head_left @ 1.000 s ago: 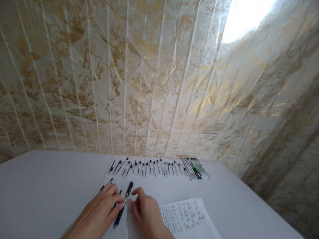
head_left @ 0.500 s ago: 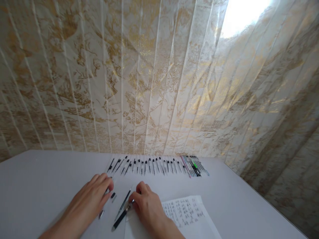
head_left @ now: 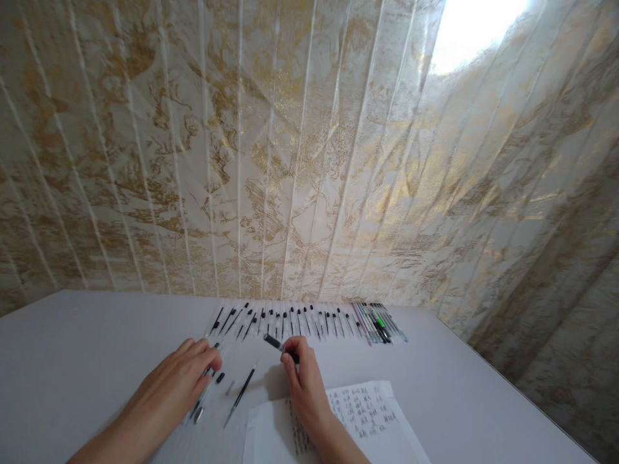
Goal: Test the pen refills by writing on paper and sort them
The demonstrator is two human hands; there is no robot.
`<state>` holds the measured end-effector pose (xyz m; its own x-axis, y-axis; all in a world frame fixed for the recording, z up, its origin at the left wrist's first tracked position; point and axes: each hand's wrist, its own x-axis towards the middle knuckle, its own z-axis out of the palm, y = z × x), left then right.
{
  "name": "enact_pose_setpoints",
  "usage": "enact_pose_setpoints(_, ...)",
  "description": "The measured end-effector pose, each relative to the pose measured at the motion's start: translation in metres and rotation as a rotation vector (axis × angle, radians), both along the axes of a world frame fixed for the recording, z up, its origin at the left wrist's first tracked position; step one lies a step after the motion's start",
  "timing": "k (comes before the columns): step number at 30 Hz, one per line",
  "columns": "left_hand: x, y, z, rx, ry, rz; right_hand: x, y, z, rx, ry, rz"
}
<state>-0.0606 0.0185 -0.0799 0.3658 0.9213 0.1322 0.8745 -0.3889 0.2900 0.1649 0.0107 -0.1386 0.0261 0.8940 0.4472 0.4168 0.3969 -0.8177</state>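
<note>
Refill (head_left: 240,396) slants toward the tabletop's (head_left: 120,322) far edge, right of the left hand (head_left: 171,383), whose hold on clear pen parts (head_left: 196,405) is unclear, and crosswise to the dark pen (head_left: 273,342) pinched in the right hand (head_left: 307,390).

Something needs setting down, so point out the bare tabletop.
Bare: the white tabletop left of the left hand and right of the white handwritten paper. Crowded: the back row of clear plastic pen parts, and between left and right hand, where a black refill and small black cap lie.
</note>
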Motion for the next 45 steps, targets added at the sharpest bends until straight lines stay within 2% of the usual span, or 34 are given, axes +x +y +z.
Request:
enact_pose_setpoints(4,-0.001,0.000,0.002,0.005,-0.034,-0.015,-0.003,0.003,0.002,-0.053,0.366,0.058)
enact_pose_setpoints(7,0.007,-0.003,-0.004,0.004,-0.049,-0.033,-0.005,0.003,0.004,-0.067,0.503,0.055)
enact_pose_setpoints(12,0.034,-0.014,-0.016,0.000,0.024,-0.006,-0.005,0.002,0.005,-0.091,0.518,0.062)
enact_pose_setpoints(17,0.050,-0.021,-0.018,-0.007,0.106,0.005,-0.005,0.001,0.004,-0.086,0.481,0.048)
enact_pose_setpoints(21,0.033,-0.013,-0.004,-0.065,0.036,0.000,0.002,0.002,0.001,-0.009,0.311,-0.026)
enact_pose_setpoints(24,0.008,-0.003,0.019,-0.109,-0.072,-0.026,0.006,0.003,0.001,0.021,0.114,-0.064)
enact_pose_setpoints(26,-0.008,0.003,0.034,-0.110,-0.122,0.013,0.005,0.002,0.002,0.015,-0.012,-0.086)
enact_pose_setpoints(29,-0.023,0.007,0.049,-0.102,-0.156,0.039,0.002,0.000,0.003,0.010,-0.125,-0.070)
enact_pose_setpoints(33,-0.025,0.007,0.055,-0.113,-0.141,0.038,0.000,-0.001,0.004,0.010,-0.143,-0.067)
enact_pose_setpoints(45,-0.021,0.005,0.056,-0.114,-0.084,0.013,0.003,0.000,0.005,-0.009,-0.121,-0.006)
